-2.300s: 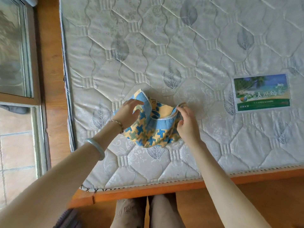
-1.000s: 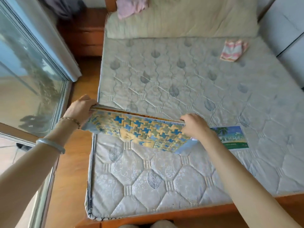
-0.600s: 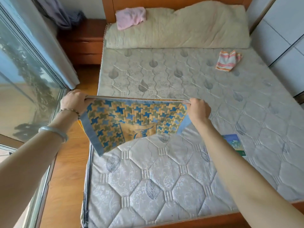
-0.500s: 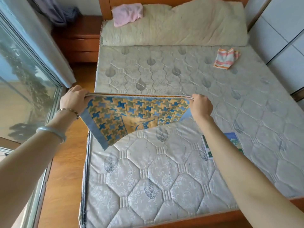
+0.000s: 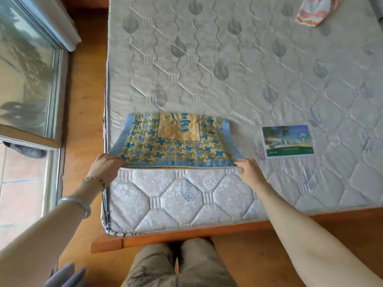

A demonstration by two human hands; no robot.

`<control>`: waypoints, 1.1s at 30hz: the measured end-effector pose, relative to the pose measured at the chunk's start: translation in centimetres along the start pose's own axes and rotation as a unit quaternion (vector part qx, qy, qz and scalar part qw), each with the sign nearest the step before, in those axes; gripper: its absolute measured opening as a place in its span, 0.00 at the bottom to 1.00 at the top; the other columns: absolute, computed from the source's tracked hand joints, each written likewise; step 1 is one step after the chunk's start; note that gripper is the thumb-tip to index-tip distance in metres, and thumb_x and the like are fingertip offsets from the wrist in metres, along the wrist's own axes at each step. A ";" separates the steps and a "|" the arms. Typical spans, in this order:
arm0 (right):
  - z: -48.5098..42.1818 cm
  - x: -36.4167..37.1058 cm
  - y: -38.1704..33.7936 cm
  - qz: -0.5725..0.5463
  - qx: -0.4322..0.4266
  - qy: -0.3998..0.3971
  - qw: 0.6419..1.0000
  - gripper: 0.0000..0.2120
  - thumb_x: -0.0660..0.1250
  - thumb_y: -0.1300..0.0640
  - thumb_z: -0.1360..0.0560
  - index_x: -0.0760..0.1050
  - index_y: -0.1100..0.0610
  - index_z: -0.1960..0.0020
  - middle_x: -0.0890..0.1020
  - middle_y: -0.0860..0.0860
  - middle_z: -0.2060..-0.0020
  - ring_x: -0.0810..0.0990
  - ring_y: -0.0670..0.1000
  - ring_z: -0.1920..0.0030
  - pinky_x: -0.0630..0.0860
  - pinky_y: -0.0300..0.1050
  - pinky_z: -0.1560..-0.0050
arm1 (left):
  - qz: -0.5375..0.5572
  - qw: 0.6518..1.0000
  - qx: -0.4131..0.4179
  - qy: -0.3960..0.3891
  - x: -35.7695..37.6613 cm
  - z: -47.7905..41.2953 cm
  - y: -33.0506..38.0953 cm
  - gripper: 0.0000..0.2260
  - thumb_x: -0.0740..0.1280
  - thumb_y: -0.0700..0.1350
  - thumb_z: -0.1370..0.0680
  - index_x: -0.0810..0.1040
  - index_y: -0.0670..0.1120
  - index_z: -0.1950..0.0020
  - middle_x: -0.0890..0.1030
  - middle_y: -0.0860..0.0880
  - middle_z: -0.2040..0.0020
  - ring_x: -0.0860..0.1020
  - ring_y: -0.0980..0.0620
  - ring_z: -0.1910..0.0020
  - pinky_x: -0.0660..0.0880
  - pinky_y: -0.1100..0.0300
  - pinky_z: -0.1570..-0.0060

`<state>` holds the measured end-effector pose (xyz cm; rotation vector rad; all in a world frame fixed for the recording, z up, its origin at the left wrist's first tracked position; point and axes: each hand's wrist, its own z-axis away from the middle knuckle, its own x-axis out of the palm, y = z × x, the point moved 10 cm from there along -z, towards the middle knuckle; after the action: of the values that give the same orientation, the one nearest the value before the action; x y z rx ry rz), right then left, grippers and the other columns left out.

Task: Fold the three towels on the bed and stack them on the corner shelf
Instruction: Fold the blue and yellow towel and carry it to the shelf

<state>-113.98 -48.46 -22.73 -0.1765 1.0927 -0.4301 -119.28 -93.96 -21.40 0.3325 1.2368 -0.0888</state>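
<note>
Quilted grey mattress (image 5: 228,69) filled most of the frame, on a wooden bed frame (image 5: 186,233), with a window (image 5: 27,69) at the left. With curled fingers the left hand (image 5: 104,167) gripped the near left corner of a blue and yellow towel (image 5: 176,146); the right hand (image 5: 249,171) pinched its near right corner. That towel lay spread at centre left, its near edge straight between the hands. A striped towel (image 5: 313,9) lay crumpled at the upper right, and a printed label (image 5: 287,140) sat right of the spread one.

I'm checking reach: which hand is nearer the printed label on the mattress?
Right. The right hand grips the patterned towel just left of the label; the left hand grips its opposite corner, farther away.
</note>
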 end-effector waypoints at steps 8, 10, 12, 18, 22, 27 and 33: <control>8.6 14.5 5.5 0.032 0.114 -0.224 0.967 0.17 0.61 0.68 0.25 0.77 0.61 0.37 0.80 0.62 0.40 0.78 0.60 0.40 0.73 0.49 0.39 | -0.004 0.934 -0.125 -0.335 18.8 11.2 -3.3 0.14 0.62 0.38 0.25 0.81 0.50 0.45 0.83 0.46 0.48 0.80 0.46 0.50 0.77 0.53 0.49; 10.1 16.0 6.6 0.036 0.129 -0.251 0.959 0.17 0.60 0.66 0.22 0.76 0.58 0.35 0.78 0.58 0.37 0.76 0.58 0.37 0.71 0.48 0.38 | 0.032 0.920 -0.132 -0.368 19.8 12.6 -2.5 0.11 0.65 0.40 0.24 0.82 0.49 0.45 0.83 0.47 0.46 0.80 0.47 0.48 0.77 0.54 0.46; 10.4 17.1 7.4 0.034 0.142 -0.274 0.951 0.17 0.60 0.63 0.21 0.74 0.58 0.33 0.77 0.57 0.35 0.74 0.57 0.35 0.69 0.48 0.37 | 0.058 0.909 -0.137 -0.389 20.6 12.8 -2.5 0.10 0.68 0.42 0.24 0.83 0.48 0.45 0.82 0.48 0.44 0.80 0.48 0.47 0.75 0.57 0.44; 2.5 14.5 8.5 -0.110 0.182 -0.154 0.965 0.15 0.69 0.65 0.26 0.78 0.64 0.39 0.82 0.60 0.43 0.79 0.56 0.42 0.69 0.39 0.46 | 0.141 0.944 -0.133 -0.268 18.3 4.8 -5.3 0.04 0.73 0.46 0.28 0.84 0.49 0.54 0.84 0.50 0.56 0.81 0.49 0.58 0.76 0.58 0.53; -3.9 10.7 8.0 -0.162 0.166 -0.052 0.971 0.09 0.71 0.64 0.27 0.80 0.67 0.48 0.82 0.57 0.59 0.78 0.51 0.58 0.69 0.31 0.66 | 0.077 0.986 0.038 -0.145 14.6 -3.1 -5.3 0.17 0.79 0.31 0.41 0.85 0.46 0.57 0.84 0.50 0.63 0.82 0.50 0.67 0.79 0.61 0.70; -10.7 9.5 7.8 -0.188 0.147 0.011 0.971 0.10 0.70 0.63 0.27 0.80 0.66 0.47 0.84 0.62 0.55 0.78 0.51 0.58 0.67 0.24 0.68 | 0.066 0.986 -0.010 -0.153 14.9 -8.8 -7.3 0.17 0.72 0.26 0.37 0.84 0.39 0.52 0.85 0.45 0.55 0.83 0.44 0.55 0.80 0.49 0.58; -15.6 10.5 6.9 -0.135 0.126 0.033 0.982 0.10 0.66 0.63 0.24 0.79 0.66 0.45 0.82 0.64 0.50 0.80 0.60 0.49 0.67 0.41 0.55 | 0.182 0.960 -0.199 -0.074 16.9 -11.5 -11.6 0.09 0.67 0.44 0.25 0.83 0.41 0.52 0.82 0.42 0.52 0.79 0.41 0.53 0.75 0.47 0.49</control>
<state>-122.04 -45.54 -40.83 -0.0862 1.0717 -0.8178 -126.99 -99.67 -42.84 0.1921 0.9993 0.4408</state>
